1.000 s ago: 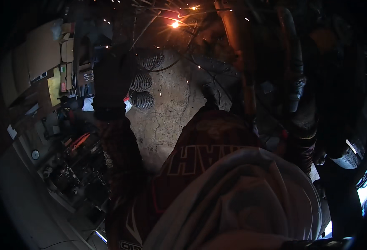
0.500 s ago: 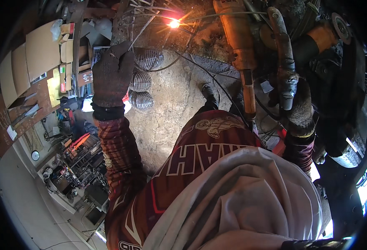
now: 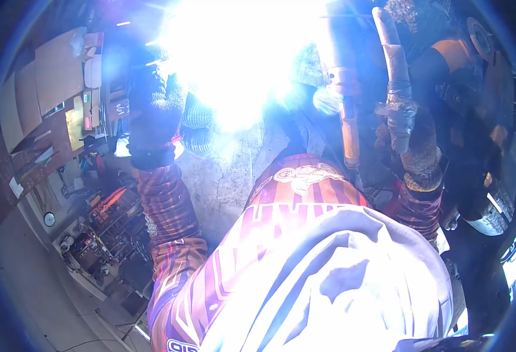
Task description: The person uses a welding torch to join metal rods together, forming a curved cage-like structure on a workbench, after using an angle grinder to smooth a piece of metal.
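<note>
Right hand: the gloved right hand [image 3: 420, 149], right of centre, is closed around the lower part of a taped handle [image 3: 401, 104].
Taped handle: it stands lengthwise in the upper right, its slimmer end toward the top edge; a loosened grip or shifting tape could let it twist, I judge.
Left hand: the left hand [image 3: 152, 114] is a dark shape in the upper left, just beside the glare [image 3: 240, 47]; I cannot tell whether its fingers are apart, together or clamped on something.
Glare: white-blue light fills the top centre and hides whatever lies under it, so a misplaced tip could go unnoticed.
Burn risk: with the left hand so near that light, heat or spatter could reach the glove or sleeve [image 3: 167, 202].
Sparks: short bright streaks [image 3: 123, 24] show in the upper left; any that fly farther could scorch the cardboard [image 3: 58, 73] there or the pale cloth [image 3: 387, 276] at lower centre.
Long orange tool: the long orange tool [image 3: 345, 85] lies between glare and handle; a sideways swing of the right hand could knock it.
Wire coils: the wire coils [image 3: 197, 139] sit below the left edge of the glare, where spatter could land on them.
</note>
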Demonstrator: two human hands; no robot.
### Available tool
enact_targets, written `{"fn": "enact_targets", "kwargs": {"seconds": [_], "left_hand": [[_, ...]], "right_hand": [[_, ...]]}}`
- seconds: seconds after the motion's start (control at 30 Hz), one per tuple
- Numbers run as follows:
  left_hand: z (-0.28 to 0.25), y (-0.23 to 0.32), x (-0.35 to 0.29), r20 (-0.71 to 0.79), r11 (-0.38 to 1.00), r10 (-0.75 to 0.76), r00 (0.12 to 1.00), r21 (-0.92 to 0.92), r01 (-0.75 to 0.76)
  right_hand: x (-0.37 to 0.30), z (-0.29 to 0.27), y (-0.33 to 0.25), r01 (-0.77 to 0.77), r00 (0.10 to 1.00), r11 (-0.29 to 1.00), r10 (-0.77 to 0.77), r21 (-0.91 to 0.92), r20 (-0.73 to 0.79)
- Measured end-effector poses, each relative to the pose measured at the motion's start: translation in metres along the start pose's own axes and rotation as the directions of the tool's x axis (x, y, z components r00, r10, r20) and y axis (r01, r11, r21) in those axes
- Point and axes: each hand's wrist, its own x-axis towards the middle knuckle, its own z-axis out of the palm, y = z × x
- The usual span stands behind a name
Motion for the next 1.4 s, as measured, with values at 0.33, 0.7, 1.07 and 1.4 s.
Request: {"fn": "enact_targets", "kwargs": {"seconds": [0.33, 0.7, 1.07, 1.4], "left_hand": [[-0.009, 0.023, 0.011, -0.059, 0.981, 0.191, 0.980, -0.016, -0.192], [-0.019, 0.042, 0.020, 0.079, 0.969, 0.207, 0.975, -0.151, -0.193], [-0.017, 0.046, 0.025, 0.024, 0.966, 0.211, 0.977, -0.155, -0.205], [-0.015, 0.046, 0.024, 0.040, 0.945, 0.325, 0.945, 0.034, -0.327]], "right_hand": [[0.004, 0.011, -0.015, 0.167, 0.985, 0.941, -0.146, -0.296, 0.093], [0.002, 0.056, -0.071, 0.009, 0.994, 0.943, -0.046, -0.333, -0.103], [-0.001, 0.028, -0.026, -0.148, 0.989, 0.591, 0.112, 0.793, 0.101], [-0.015, 0.012, -0.012, -0.062, 0.969, 0.961, 0.123, 0.268, -0.216]]}}
